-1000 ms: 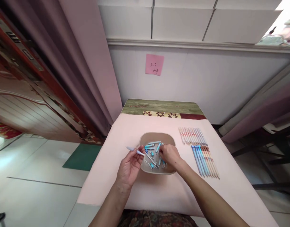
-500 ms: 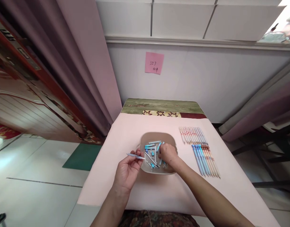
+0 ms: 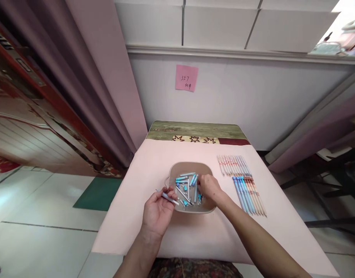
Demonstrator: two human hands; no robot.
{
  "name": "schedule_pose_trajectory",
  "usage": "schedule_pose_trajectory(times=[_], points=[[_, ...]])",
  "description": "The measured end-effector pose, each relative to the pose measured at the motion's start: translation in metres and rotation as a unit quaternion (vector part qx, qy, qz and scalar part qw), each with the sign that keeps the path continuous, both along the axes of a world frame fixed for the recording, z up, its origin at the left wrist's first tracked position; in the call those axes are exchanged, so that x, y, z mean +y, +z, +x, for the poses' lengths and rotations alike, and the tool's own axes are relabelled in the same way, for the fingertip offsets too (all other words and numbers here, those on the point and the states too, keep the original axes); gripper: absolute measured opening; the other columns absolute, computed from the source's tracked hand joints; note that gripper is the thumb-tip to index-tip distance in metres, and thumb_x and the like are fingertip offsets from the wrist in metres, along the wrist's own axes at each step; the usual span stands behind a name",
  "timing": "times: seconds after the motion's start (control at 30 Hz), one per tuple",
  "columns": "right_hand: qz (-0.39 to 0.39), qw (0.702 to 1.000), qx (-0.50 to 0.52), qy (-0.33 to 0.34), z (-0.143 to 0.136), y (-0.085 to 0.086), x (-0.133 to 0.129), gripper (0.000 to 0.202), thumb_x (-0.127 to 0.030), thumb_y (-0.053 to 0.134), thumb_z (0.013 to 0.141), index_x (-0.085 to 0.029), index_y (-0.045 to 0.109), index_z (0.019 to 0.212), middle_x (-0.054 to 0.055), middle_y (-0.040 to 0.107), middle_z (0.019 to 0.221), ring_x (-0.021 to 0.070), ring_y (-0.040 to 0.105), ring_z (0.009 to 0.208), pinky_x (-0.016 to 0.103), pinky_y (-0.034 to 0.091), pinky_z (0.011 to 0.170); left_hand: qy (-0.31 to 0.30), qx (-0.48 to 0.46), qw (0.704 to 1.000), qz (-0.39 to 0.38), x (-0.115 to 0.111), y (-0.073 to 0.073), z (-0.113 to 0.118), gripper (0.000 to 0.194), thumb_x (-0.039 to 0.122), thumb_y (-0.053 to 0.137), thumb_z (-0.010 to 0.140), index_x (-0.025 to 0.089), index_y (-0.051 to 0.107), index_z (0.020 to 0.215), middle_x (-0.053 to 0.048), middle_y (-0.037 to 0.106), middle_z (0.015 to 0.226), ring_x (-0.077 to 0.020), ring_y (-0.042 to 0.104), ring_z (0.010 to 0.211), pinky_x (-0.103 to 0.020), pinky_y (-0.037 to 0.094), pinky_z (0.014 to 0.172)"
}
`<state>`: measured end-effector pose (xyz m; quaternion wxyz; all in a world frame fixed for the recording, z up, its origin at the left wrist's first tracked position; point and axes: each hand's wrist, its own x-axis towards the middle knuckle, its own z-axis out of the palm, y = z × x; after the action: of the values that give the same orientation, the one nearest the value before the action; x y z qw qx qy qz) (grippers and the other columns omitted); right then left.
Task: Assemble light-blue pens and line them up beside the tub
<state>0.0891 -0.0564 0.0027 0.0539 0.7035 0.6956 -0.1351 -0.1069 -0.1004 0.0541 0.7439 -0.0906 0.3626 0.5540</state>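
Note:
A pale blue pen part (image 3: 169,198) with a white end lies between the thumb and fingers of my left hand (image 3: 157,210), left of the bin. My right hand (image 3: 210,188) reaches into the right side of the beige bin (image 3: 177,168), its fingers curled down; whatever they grip is hidden. Inside the bin are several blue pen barrels (image 3: 182,180), thin white refills (image 3: 188,187) and small bright blue pieces (image 3: 185,202). One longer grey-blue barrel (image 3: 195,193) leans close to my right fingers.
Right of the bin, a row of pale pens with red marks (image 3: 231,166) lies behind a second row of blue pens (image 3: 244,196) and beige pens (image 3: 256,197). A pink cloth (image 3: 128,216) covers the table; a pink note (image 3: 186,78) is stuck on the wall.
My right hand has shifted slightly right within the bin, uncovering more of the barrels. The pen part in my left hand has tilted, its white end now pointing lower. The view has moved slightly.

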Motion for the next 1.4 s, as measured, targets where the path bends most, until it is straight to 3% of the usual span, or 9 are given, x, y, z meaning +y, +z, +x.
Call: schedule_pose_trajectory(times=[0.1, 0.23, 0.3, 0.57, 0.67, 0.87, 1.1, 1.23, 1.4], points=[[0.006, 1.000, 0.000, 0.000, -0.006, -0.003, -0.001, 0.020, -0.019, 0.052, 0.082, -0.016, 0.071, 0.089, 0.013, 0.072, 0.089, 0.0239, 0.068, 0.087, 0.028, 0.047, 0.071, -0.006, 0.013, 1.000, -0.019, 0.000, 0.001, 0.002, 0.019, 0.004, 0.040, 0.083, 0.010, 0.057, 0.076, -0.017, 0.065, 0.088, -0.0180, 0.065, 0.073, -0.034, 0.058, 0.065], [0.005, 1.000, 0.005, 0.012, -0.015, 0.001, 0.003, 0.019, -0.024, 0.057, 0.081, -0.018, 0.071, 0.092, 0.012, 0.072, 0.094, 0.0233, 0.067, 0.090, 0.028, 0.048, 0.074, -0.006, 0.009, 1.000, -0.008, -0.001, 0.003, 0.002, 0.018, 0.004, 0.041, 0.084, 0.010, 0.058, 0.083, -0.019, 0.067, 0.097, -0.0245, 0.067, 0.091, -0.044, 0.057, 0.078], [0.002, 1.000, 0.008, 0.021, -0.019, 0.002, 0.005, 0.018, -0.025, 0.060, 0.079, -0.020, 0.071, 0.092, 0.012, 0.072, 0.096, 0.0234, 0.067, 0.091, 0.028, 0.048, 0.075, -0.005, 0.001, 1.000, -0.009, -0.001, 0.003, 0.002, 0.019, 0.006, 0.040, 0.085, 0.010, 0.059, 0.087, -0.018, 0.068, 0.096, -0.0235, 0.068, 0.087, -0.045, 0.057, 0.078], [-0.025, 0.999, 0.009, 0.021, -0.014, -0.004, 0.011, 0.021, -0.034, 0.071, 0.071, -0.023, 0.072, 0.088, 0.007, 0.073, 0.088, 0.0224, 0.068, 0.085, 0.025, 0.049, 0.070, -0.020, -0.007, 1.000, -0.013, 0.000, 0.000, -0.002, 0.020, 0.006, 0.040, 0.087, 0.010, 0.060, 0.088, -0.011, 0.064, 0.078, -0.0127, 0.060, 0.059, -0.028, 0.056, 0.058], [-0.026, 0.999, 0.005, 0.024, -0.013, -0.004, 0.011, 0.026, -0.035, 0.071, 0.070, -0.021, 0.072, 0.092, 0.009, 0.073, 0.090, 0.0238, 0.068, 0.087, 0.027, 0.049, 0.071, -0.025, -0.013, 1.000, -0.012, -0.001, 0.000, -0.001, 0.020, 0.006, 0.039, 0.088, 0.010, 0.059, 0.084, -0.011, 0.063, 0.078, -0.0121, 0.059, 0.059, -0.027, 0.056, 0.058], [-0.018, 0.999, -0.004, 0.044, -0.025, -0.007, 0.005, 0.024, -0.016, 0.053, 0.082, -0.015, 0.071, 0.097, 0.017, 0.070, 0.099, 0.0270, 0.067, 0.094, 0.033, 0.049, 0.076, -0.022, -0.010, 1.000, -0.012, -0.001, -0.002, 0.000, 0.020, 0.006, 0.039, 0.087, 0.009, 0.059, 0.088, -0.011, 0.065, 0.078, -0.0126, 0.062, 0.060, -0.027, 0.058, 0.059], [-0.026, 0.999, 0.015, 0.041, -0.014, -0.002, 0.003, 0.022, -0.020, 0.056, 0.079, -0.017, 0.072, 0.093, 0.013, 0.072, 0.093, 0.0248, 0.068, 0.088, 0.029, 0.048, 0.073, 0.006, 0.023, 0.999, -0.026, -0.001, 0.001, -0.002, 0.019, 0.004, 0.040, 0.086, 0.007, 0.057, 0.093, -0.022, 0.068, 0.096, -0.0250, 0.069, 0.088, -0.036, 0.060, 0.068], [-0.032, 0.995, 0.049, 0.077, -0.012, 0.005, -0.006, 0.021, -0.021, 0.062, 0.070, -0.026, 0.073, 0.088, 0.004, 0.073, 0.090, 0.0203, 0.067, 0.086, 0.023, 0.046, 0.070, -0.003, 0.025, 0.999, -0.035, -0.001, 0.001, 0.002, 0.017, 0.003, 0.040, 0.086, 0.007, 0.056, 0.088, -0.021, 0.068, 0.093, -0.0248, 0.069, 0.087, -0.037, 0.060, 0.071], [-0.035, 0.993, 0.058, 0.097, -0.027, 0.001, -0.022, 0.019, -0.020, 0.060, 0.071, -0.019, 0.073, 0.083, 0.011, 0.073, 0.086, 0.0226, 0.067, 0.082, 0.025, 0.045, 0.068, -0.022, 0.022, 0.999, -0.041, -0.001, -0.001, 0.005, 0.017, 0.004, 0.040, 0.087, 0.010, 0.056, 0.085, -0.017, 0.069, 0.089, -0.0199, 0.070, 0.076, -0.034, 0.060, 0.069]])
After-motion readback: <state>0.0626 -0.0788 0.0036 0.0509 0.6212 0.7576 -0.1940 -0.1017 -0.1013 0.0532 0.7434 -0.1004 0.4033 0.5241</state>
